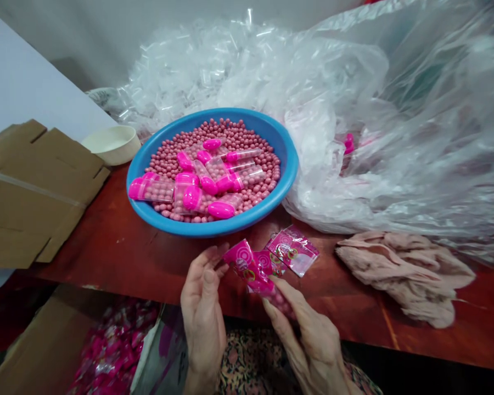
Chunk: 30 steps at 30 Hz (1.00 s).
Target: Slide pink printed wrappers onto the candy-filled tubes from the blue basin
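My left hand (203, 312) and my right hand (308, 340) hold a pink foil packet (251, 271) between them, over the table's front edge. The left fingers are at its upper left edge, and the right fingers press on its lower part, where pink beads seem to show through. Just beyond lies a second, similar packet (293, 250) on the table, untouched. A blue plastic basin (212, 227) stands ahead of my hands, filled with pink pearl beads (247, 140) and several clear tubes with bright pink caps (230, 164).
The red-brown table (119, 247) carries a heap of clear plastic bags (333, 164), a beige cloth (399, 274), a cream bowl (113, 144) and a flattened cardboard box (33, 192). Below its front edge, an open carton holds many pink packets (115, 340).
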Each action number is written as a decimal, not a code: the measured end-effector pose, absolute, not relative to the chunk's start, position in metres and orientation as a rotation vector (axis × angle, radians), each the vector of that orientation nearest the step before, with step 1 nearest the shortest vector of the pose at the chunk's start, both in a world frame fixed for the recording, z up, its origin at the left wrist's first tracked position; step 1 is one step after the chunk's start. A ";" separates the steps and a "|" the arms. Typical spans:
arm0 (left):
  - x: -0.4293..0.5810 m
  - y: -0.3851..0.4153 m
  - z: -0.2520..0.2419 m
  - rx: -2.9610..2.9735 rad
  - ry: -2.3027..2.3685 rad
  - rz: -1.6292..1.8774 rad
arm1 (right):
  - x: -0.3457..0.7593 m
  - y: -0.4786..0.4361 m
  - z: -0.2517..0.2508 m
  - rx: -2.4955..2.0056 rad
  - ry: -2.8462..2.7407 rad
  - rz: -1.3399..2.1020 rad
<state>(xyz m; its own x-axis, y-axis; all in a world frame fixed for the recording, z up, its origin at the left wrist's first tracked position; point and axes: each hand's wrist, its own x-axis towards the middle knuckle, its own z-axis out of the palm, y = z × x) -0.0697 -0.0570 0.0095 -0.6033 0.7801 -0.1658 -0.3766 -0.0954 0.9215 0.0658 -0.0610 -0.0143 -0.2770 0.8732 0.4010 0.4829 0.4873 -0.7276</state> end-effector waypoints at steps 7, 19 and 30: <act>-0.092 -0.052 0.006 0.717 1.475 1.661 | 0.067 -0.058 -0.020 -0.972 -2.063 0.556; -0.098 -0.049 0.004 0.545 1.366 1.628 | 0.067 -0.062 -0.027 -0.952 -2.055 0.733; -0.105 -0.046 -0.002 0.595 1.490 1.612 | 0.060 -0.055 -0.025 -0.886 -2.118 0.463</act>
<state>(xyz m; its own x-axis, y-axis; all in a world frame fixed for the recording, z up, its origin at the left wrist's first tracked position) -0.1054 -0.0464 -0.0022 -0.5347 0.8225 -0.1938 -0.2578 0.0596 0.9644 0.0603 -0.0547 -0.0253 -0.4540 0.7226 0.5214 0.4389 0.6906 -0.5749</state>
